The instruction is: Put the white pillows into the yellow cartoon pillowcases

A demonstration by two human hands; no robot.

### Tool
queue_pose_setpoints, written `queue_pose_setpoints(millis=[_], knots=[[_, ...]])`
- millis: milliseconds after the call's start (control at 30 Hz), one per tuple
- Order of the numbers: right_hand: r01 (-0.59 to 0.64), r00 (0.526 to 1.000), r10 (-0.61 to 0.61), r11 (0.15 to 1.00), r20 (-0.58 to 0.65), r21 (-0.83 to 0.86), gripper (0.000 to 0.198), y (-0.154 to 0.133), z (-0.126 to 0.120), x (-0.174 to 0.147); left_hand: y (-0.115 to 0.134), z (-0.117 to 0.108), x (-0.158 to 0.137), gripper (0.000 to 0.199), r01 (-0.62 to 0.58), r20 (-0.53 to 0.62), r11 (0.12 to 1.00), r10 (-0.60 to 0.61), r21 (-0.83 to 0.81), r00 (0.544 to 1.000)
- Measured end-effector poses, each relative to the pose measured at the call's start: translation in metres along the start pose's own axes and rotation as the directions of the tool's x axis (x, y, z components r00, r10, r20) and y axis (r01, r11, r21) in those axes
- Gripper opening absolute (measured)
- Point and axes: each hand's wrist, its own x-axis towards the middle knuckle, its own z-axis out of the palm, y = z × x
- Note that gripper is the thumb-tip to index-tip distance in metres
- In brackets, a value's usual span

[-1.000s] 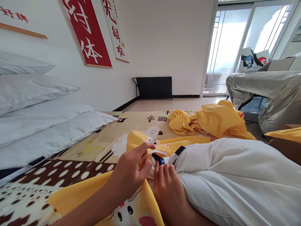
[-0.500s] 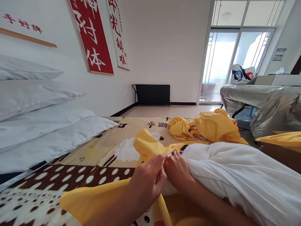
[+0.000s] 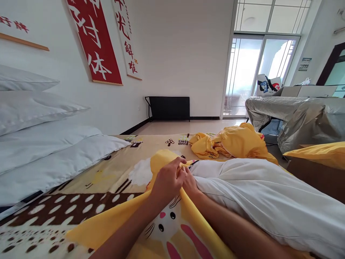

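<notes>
A yellow pillowcase point(image 3: 115, 216) printed with a white rabbit face spreads under my forearms. My left hand point(image 3: 168, 180) is closed on a bunched part of it, fingers curled over the cloth. Pressed up against that hand, my right hand point(image 3: 189, 182) is closed at the near-left end of a white pillow point(image 3: 258, 190), beside the yellow fabric. The exact grip of the right fingertips is partly hidden behind the left hand. The pillow lies to the right, over my right forearm's far side.
White pillows point(image 3: 54, 144) are stacked at the left. Crumpled yellow cloths point(image 3: 237, 140) lie at the back of the patterned blanket point(image 3: 107, 169). At the right stand a brown box point(image 3: 307, 180) with yellow fabric on top and a table under a silver cover point(image 3: 293, 108).
Both hands have shifted slightly left and up, with the pillow end alongside. More of the rabbit print shows between my forearms, and the pillowcase is pulled tauter. The view has turned a little right.
</notes>
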Motion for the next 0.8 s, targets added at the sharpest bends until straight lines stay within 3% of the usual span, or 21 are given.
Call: queue_pose_setpoints(millis=[100,133,233,300,367,467,567,700,800], knots=[[0.082,0.981,-0.092,0.995,0.170,0.065,0.017,0.006,-0.021,-0.008,-0.023,-0.004,-0.006,0.030,0.072,0.139,0.990,-0.089,0.123,0.986],[0.117,0.953,-0.144,0.987,0.265,0.112,0.028,0.012,-0.033,-0.009,-0.029,-0.005,-0.009,0.031,0.095,0.167,0.984,-0.120,0.148,0.979],[0.144,0.797,-0.291,0.943,0.530,0.301,0.065,0.041,-0.070,-0.006,-0.041,-0.007,-0.018,0.035,0.133,0.256,0.979,-0.170,0.155,0.952],[0.091,0.753,-0.330,0.909,0.569,0.407,0.065,0.066,-0.085,-0.002,-0.043,-0.006,-0.023,0.038,0.135,0.299,0.982,-0.170,0.135,0.939],[0.015,0.791,-0.279,0.899,0.545,0.437,0.057,0.091,-0.088,0.000,-0.040,-0.006,-0.028,0.042,0.131,0.322,0.983,-0.167,0.129,0.932],[-0.063,0.857,-0.128,0.936,0.500,0.347,0.064,0.125,-0.075,-0.003,-0.029,-0.008,-0.033,0.045,0.117,0.346,0.980,-0.168,0.163,0.923],[-0.134,0.854,-0.054,0.938,0.518,0.320,0.066,0.139,-0.055,-0.011,-0.020,-0.011,-0.035,0.045,0.098,0.366,0.964,-0.186,0.247,0.912],[-0.232,0.871,0.053,0.920,0.488,0.315,0.051,0.121,-0.040,-0.025,-0.020,-0.007,-0.028,0.049,0.023,0.311,0.878,-0.194,0.479,0.930],[-0.163,0.910,0.058,0.960,0.411,0.226,0.048,0.091,-0.042,-0.035,-0.025,0.002,-0.011,0.046,-0.039,0.214,0.786,-0.120,0.617,0.970]])
